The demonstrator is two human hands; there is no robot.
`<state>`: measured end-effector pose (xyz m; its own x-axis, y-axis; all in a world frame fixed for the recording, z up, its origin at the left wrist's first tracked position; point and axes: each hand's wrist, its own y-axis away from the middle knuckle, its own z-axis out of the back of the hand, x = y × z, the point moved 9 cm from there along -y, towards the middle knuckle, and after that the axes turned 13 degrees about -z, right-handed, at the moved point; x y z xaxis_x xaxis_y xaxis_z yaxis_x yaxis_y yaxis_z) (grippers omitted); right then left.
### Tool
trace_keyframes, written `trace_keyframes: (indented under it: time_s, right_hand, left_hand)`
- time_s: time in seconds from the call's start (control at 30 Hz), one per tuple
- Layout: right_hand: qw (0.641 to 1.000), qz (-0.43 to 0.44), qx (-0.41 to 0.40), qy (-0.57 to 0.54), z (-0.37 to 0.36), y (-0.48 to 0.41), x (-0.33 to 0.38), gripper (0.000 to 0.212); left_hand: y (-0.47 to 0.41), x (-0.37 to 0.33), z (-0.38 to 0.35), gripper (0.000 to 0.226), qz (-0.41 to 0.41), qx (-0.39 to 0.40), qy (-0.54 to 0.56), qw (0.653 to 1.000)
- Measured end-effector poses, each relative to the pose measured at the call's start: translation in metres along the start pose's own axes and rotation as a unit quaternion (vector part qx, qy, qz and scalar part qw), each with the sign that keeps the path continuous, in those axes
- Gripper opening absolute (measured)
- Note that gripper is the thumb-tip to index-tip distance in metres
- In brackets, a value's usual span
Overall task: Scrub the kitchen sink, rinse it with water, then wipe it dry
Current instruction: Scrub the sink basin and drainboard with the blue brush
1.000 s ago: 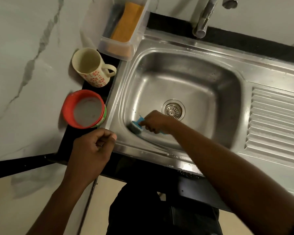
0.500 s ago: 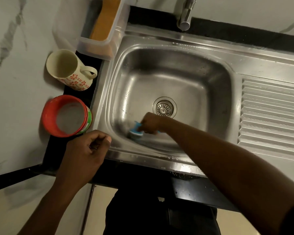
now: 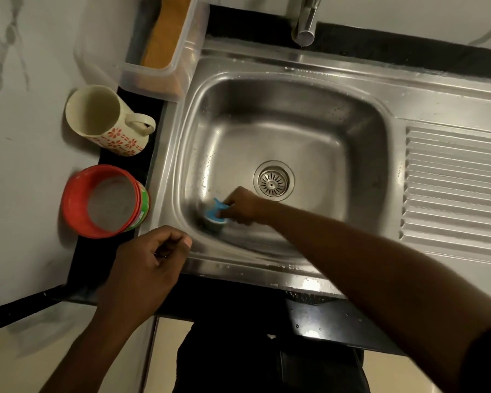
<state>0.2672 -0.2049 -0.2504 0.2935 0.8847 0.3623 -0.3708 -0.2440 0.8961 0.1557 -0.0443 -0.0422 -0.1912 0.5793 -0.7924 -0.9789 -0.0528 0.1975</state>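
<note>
Down in the sink (image 3: 281,123), mid-frame: blue scrubber (image 3: 214,212) gripped in right hand (image 3: 244,205) fingers, pressed to the basin floor lower left of the drain (image 3: 273,181). At the front rim, left hand (image 3: 148,259) fingers curled empty.

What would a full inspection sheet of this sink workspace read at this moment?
Surface: stainless steel sink wet with droplets; ribbed drainboard on its right; black countertop around it.
Job's things: blue-handled scrubber on the basin floor beside the drain strainer; no stream seen from the tap.
Clutter: floral mug, red tub and clear container holding an orange pad, all left of the sink.
Hands: right hand grips the scrubber; left hand curled over the front-left corner, nothing seen held.
Cables: nothing seen.
Surroundings: marble-patterned wall.
</note>
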Motion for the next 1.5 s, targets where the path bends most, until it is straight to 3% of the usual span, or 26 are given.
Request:
trace_keyframes:
  time_s: [0.07,0.17,0.27,0.33,0.4,0.5,0.6,0.67,0.73,0.83,0.9,1.0,1.13,1.2,1.27,1.4,1.5]
  right_hand:
    - [0.999,0.018,-0.035,-0.017,-0.004,-0.002,0.008,0.029]
    - [0.991,0.055,-0.037,0.119,0.008,0.017,-0.028,0.027]
    - [0.958,-0.064,0.039,0.276,0.055,0.023,-0.130,0.030]
    - [0.940,-0.136,0.082,0.301,0.076,0.033,-0.172,0.041]
    - [0.962,-0.118,0.076,0.236,0.065,0.040,-0.146,0.036]
    - [0.995,-0.026,0.062,0.071,0.022,0.043,-0.048,0.037]
    - [0.994,0.006,0.087,-0.073,0.010,0.047,0.010,0.032]
    - [0.991,0.014,0.117,-0.058,0.021,0.066,0.006,0.025]
    - [0.991,0.021,0.126,0.044,0.042,0.093,-0.027,0.023]
    - [0.977,-0.061,0.112,0.173,0.076,0.104,-0.104,0.030]
    - [0.969,-0.087,0.082,0.217,0.078,0.096,-0.116,0.034]
    - [0.987,-0.002,0.037,0.153,0.038,0.070,-0.053,0.036]
    - [0.994,0.028,0.081,-0.066,0.014,0.068,0.015,0.033]
    - [0.992,0.027,0.119,-0.031,0.027,0.088,-0.001,0.031]
    - [0.989,0.003,0.124,0.078,0.052,0.104,-0.046,0.033]
    - [0.962,-0.142,0.101,0.212,0.085,0.097,-0.141,0.029]
    - [0.956,-0.107,0.060,0.268,0.060,0.061,-0.111,0.034]
  left_hand:
    - [-0.004,-0.005,-0.003,0.013,-0.005,0.004,-0.001,1.000]
    - [-0.005,-0.008,-0.003,0.011,-0.012,0.006,-0.002,1.000]
    - [-0.004,-0.004,-0.001,0.011,-0.014,0.005,-0.005,1.000]
    - [-0.003,0.001,0.001,0.012,-0.007,0.002,-0.004,1.000]
    - [0.000,0.005,0.001,0.013,0.000,0.001,0.001,1.000]
    - [0.004,0.006,-0.003,0.013,0.006,0.004,0.000,1.000]
    - [0.006,0.007,-0.007,0.012,0.005,0.013,0.000,1.000]
    - [0.006,0.007,-0.006,0.012,0.005,0.010,0.003,1.000]
    - [0.005,0.007,-0.004,0.013,0.007,0.002,0.009,1.000]
    - [0.005,0.007,-0.004,0.014,0.005,0.001,0.007,1.000]
    - [0.004,0.007,-0.004,0.014,0.007,0.002,0.006,1.000]
    - [0.004,0.007,-0.005,0.015,0.006,0.007,-0.002,1.000]
    - [0.004,0.008,-0.005,0.016,-0.001,0.010,-0.012,1.000]
    - [0.006,0.009,-0.003,0.016,0.003,0.008,-0.011,1.000]
    - [0.007,0.011,-0.001,0.017,0.005,0.001,-0.006,1.000]
    - [0.009,0.015,-0.001,0.015,0.011,0.004,-0.004,1.000]
    - [0.008,0.014,-0.001,0.014,0.013,0.002,0.000,1.000]
